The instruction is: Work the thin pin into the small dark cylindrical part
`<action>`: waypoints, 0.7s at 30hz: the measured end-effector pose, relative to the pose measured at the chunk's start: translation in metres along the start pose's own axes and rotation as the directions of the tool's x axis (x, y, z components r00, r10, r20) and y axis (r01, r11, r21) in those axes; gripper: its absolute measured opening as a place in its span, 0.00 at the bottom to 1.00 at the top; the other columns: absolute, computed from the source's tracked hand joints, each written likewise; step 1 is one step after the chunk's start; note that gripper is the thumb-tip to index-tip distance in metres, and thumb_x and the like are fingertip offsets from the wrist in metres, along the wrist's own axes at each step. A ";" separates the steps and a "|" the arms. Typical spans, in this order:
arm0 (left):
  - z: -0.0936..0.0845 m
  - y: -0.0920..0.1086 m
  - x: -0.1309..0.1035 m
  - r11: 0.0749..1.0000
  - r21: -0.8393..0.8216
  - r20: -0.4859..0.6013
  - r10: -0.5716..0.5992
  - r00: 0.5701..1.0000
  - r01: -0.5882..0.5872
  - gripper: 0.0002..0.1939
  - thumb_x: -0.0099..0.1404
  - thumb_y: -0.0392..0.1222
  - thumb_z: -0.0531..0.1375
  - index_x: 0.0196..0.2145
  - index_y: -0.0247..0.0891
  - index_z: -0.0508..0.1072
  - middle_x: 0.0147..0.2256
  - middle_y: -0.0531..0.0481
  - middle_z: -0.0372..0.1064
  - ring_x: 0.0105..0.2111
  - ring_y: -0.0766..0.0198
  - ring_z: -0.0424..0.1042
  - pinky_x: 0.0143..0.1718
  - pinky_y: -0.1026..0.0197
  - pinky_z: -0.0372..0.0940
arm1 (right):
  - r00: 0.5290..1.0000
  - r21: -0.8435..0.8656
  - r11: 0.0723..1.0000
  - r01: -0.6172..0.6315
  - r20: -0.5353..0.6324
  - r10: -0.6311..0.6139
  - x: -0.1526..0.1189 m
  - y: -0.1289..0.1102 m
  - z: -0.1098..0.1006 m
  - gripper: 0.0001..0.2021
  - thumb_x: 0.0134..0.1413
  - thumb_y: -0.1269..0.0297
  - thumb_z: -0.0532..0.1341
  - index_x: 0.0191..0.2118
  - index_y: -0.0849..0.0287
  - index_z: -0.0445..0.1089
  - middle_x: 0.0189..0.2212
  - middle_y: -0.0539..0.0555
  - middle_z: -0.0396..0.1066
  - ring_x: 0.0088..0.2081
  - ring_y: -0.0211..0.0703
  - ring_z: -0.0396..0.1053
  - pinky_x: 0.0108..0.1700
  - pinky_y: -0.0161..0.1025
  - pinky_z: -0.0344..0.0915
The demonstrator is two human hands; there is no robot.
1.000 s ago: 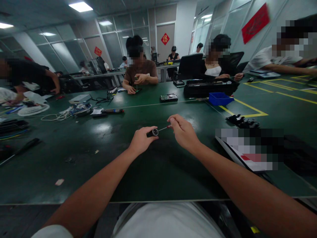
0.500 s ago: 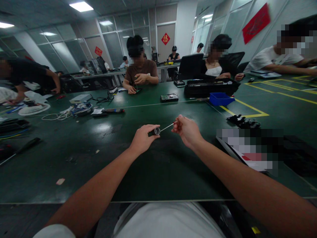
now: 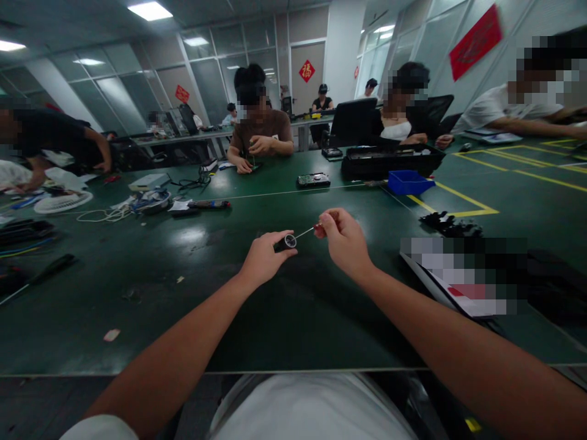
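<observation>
Between thumb and fingers, my left hand [image 3: 266, 256] holds a small dark cylindrical part [image 3: 288, 242] with a pale round rim facing me. My right hand [image 3: 343, 239] grips the reddish handle of a thin screwdriver [image 3: 305, 232]. Its metal shaft points left and slightly down, and its tip is at the rim of the cylinder; whether it touches the inside is too small to tell. Both hands are above the green table [image 3: 284, 324].
A circuit board device [image 3: 313, 180] lies ahead, with a blue bin [image 3: 409, 183] and a black case [image 3: 392, 163] farther right. Cables [image 3: 151, 201] and a dark tool [image 3: 210, 205] are on the left. A flat white-topped object [image 3: 458, 281] lies right. People sit across the table.
My right hand has moved slightly left and turned, and the screwdriver has come closer to the cylinder. The cylinder's opening looks slightly changed; my left hand is nearly still.
</observation>
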State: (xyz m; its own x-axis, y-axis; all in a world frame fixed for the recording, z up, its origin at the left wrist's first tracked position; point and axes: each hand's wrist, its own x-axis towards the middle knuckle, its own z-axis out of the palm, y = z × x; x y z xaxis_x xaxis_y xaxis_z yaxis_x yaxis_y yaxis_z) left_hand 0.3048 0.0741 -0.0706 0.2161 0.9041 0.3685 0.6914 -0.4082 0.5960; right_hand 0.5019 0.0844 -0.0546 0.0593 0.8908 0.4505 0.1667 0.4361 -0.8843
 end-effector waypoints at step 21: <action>0.000 -0.007 0.001 0.999 0.043 0.008 -0.009 1.000 0.009 0.23 0.59 0.38 0.68 0.53 0.43 0.76 0.48 0.46 0.76 0.48 0.54 0.73 0.54 0.51 0.65 | 0.988 -0.386 0.916 0.105 0.145 -0.053 0.000 -0.004 -0.005 0.14 0.65 0.57 0.51 0.44 0.56 0.71 0.27 0.52 0.74 0.26 0.43 0.67 0.31 0.41 0.57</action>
State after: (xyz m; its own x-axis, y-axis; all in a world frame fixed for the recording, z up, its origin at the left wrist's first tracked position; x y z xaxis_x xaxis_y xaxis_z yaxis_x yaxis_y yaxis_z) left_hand 0.3005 0.0773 -0.0745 0.2156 0.9088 0.3572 0.7221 -0.3946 0.5682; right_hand 0.5064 0.0819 -0.0499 -0.0930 0.8757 0.4738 0.5390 0.4444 -0.7156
